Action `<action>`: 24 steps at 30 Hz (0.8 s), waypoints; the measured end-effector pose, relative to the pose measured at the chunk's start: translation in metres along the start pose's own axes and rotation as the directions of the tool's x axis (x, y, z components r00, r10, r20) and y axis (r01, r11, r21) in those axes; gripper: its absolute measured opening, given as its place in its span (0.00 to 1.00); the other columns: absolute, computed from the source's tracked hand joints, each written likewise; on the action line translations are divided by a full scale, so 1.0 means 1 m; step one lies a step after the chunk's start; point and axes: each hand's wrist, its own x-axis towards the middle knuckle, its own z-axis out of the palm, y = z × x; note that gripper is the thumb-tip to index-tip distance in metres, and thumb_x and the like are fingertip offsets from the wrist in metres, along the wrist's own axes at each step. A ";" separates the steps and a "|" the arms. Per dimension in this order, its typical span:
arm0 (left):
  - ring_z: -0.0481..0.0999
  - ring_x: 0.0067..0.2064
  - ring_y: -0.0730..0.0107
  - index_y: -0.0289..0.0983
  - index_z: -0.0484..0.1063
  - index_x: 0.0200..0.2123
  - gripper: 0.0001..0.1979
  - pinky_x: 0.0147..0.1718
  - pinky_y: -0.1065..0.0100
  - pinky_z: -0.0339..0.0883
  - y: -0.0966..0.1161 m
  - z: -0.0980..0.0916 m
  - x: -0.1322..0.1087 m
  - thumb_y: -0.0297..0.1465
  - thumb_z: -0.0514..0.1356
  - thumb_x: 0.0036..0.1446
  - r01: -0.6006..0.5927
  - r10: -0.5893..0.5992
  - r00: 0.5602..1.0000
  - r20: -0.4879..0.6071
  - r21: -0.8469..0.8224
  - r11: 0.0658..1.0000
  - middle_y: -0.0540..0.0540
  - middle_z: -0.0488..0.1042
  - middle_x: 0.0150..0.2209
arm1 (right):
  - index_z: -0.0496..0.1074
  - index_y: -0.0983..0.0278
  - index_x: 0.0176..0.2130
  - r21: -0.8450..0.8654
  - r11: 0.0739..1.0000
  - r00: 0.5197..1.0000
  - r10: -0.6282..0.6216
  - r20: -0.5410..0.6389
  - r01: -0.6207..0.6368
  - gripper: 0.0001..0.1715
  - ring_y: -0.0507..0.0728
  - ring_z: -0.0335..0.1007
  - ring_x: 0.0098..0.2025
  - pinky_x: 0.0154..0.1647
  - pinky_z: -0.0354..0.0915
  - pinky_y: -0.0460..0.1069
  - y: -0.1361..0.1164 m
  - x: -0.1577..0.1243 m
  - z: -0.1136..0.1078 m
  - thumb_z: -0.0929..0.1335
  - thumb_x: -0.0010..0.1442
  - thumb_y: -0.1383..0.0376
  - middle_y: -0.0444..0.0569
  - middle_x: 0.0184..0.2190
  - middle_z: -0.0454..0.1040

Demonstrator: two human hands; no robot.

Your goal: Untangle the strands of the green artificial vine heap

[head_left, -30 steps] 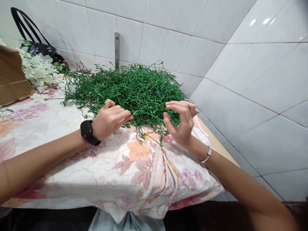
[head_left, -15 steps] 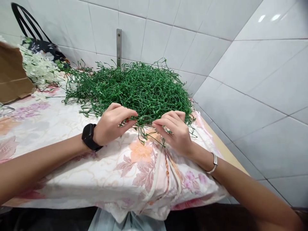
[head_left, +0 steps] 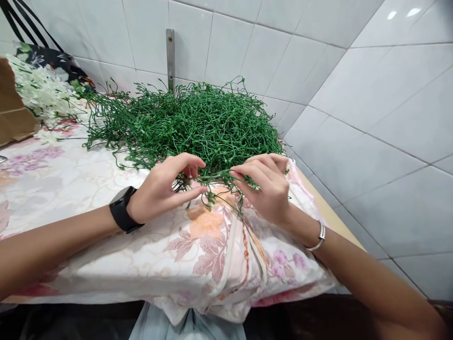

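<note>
A big tangled heap of green artificial flower stems (head_left: 212, 123) lies on the flowered cloth. At its front edge my right hand (head_left: 265, 184) pinches a thin green stem (head_left: 214, 177), which points left toward my other hand. My left hand (head_left: 166, 186), with a black watch on its wrist, is open beside that stem, thumb and index finger apart. Several loose stem ends (head_left: 212, 196) hang over the cloth between the two hands. The tips of the right hand's other fingers are partly hidden.
White artificial flowers (head_left: 46, 92) lie at the far left beside a brown cardboard box (head_left: 16, 111) and a dark floral bag (head_left: 63, 63). A metal bracket (head_left: 170, 59) is fixed to the tiled wall (head_left: 233, 52) behind. The cloth (head_left: 141, 274) hangs over the table's front edge.
My left thumb and index finger have spread apart, off the stem. My right hand has shifted slightly right, still pinching it. The whole view has shifted a little.
</note>
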 end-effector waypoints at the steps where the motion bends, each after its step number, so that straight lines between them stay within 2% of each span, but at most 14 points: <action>1: 0.67 0.34 0.74 0.34 0.61 0.42 0.16 0.34 0.71 0.63 -0.002 -0.001 0.001 0.33 0.58 0.49 0.016 -0.016 1.000 0.008 -0.008 1.000 0.47 0.69 0.34 | 0.66 0.59 0.31 -0.025 0.999 0.998 0.018 -0.057 -0.020 0.03 0.52 0.65 0.32 0.40 0.52 0.53 0.001 0.001 -0.002 0.65 0.53 0.67 0.40 0.24 0.71; 4: 0.67 0.37 0.74 0.35 0.61 0.42 0.16 0.36 0.71 0.63 -0.009 -0.001 0.003 0.31 0.58 0.49 0.057 -0.055 0.998 0.043 -0.046 0.997 0.47 0.68 0.37 | 0.67 0.57 0.31 -0.085 0.994 0.980 0.057 -0.188 -0.074 0.03 0.54 0.65 0.34 0.40 0.51 0.54 0.005 0.003 -0.004 0.66 0.53 0.66 0.41 0.25 0.70; 9: 0.68 0.39 0.74 0.35 0.62 0.42 0.17 0.38 0.72 0.63 -0.013 0.000 0.004 0.31 0.59 0.48 0.133 -0.127 0.985 0.114 -0.049 0.990 0.48 0.69 0.38 | 0.70 0.56 0.31 -0.159 0.982 0.947 0.044 -0.317 -0.099 0.04 0.54 0.62 0.34 0.38 0.52 0.53 0.013 -0.001 -0.002 0.67 0.51 0.64 0.44 0.25 0.65; 12: 0.70 0.35 0.73 0.35 0.63 0.41 0.14 0.33 0.73 0.63 -0.017 0.001 0.005 0.34 0.56 0.51 0.194 -0.179 0.968 0.174 -0.072 0.978 0.49 0.71 0.34 | 0.69 0.57 0.34 -0.091 0.988 0.945 0.089 -0.316 -0.123 0.05 0.51 0.59 0.26 0.35 0.54 0.51 0.016 -0.004 0.001 0.66 0.53 0.65 0.42 0.18 0.60; 15: 0.70 0.29 0.75 0.37 0.61 0.44 0.14 0.27 0.74 0.62 -0.020 0.001 0.007 0.35 0.50 0.56 0.281 -0.222 0.945 0.240 -0.249 0.927 0.50 0.72 0.28 | 0.68 0.58 0.36 0.036 0.985 0.948 0.170 -0.270 -0.167 0.07 0.49 0.58 0.21 0.30 0.58 0.49 0.017 -0.006 0.003 0.65 0.54 0.67 0.40 0.17 0.62; 17: 0.71 0.27 0.75 0.37 0.60 0.43 0.12 0.25 0.74 0.63 -0.020 0.001 0.009 0.34 0.49 0.57 0.306 -0.219 0.944 0.248 -0.402 0.863 0.51 0.71 0.26 | 0.67 0.58 0.39 0.073 0.983 0.953 0.180 -0.243 -0.167 0.10 0.50 0.63 0.25 0.32 0.60 0.49 0.017 -0.005 0.003 0.64 0.55 0.68 0.42 0.23 0.69; 19: 0.71 0.27 0.74 0.36 0.61 0.38 0.08 0.26 0.73 0.64 -0.019 0.001 0.010 0.32 0.49 0.56 0.317 -0.237 0.947 0.217 -0.509 0.801 0.51 0.70 0.25 | 0.65 0.57 0.44 0.089 0.985 0.965 0.163 -0.203 -0.147 0.15 0.52 0.68 0.33 0.38 0.61 0.50 0.015 -0.003 0.003 0.63 0.55 0.69 0.43 0.31 0.72; 21: 0.71 0.26 0.74 0.36 0.62 0.33 0.06 0.25 0.72 0.65 -0.017 -0.001 0.012 0.32 0.49 0.56 0.333 -0.282 0.943 0.179 -0.576 0.747 0.50 0.69 0.24 | 0.60 0.57 0.49 0.100 0.988 0.979 0.131 -0.156 -0.116 0.21 0.54 0.67 0.40 0.43 0.61 0.52 0.013 -0.001 0.003 0.63 0.55 0.70 0.45 0.39 0.71; 24: 0.69 0.22 0.76 0.35 0.64 0.30 0.08 0.20 0.73 0.63 -0.018 -0.003 0.013 0.32 0.49 0.56 0.373 -0.346 0.922 0.172 -0.630 0.681 0.49 0.68 0.24 | 0.53 0.60 0.53 0.116 0.992 0.995 0.051 -0.085 -0.041 0.28 0.57 0.61 0.51 0.49 0.59 0.55 0.010 0.001 0.003 0.63 0.54 0.70 0.50 0.49 0.65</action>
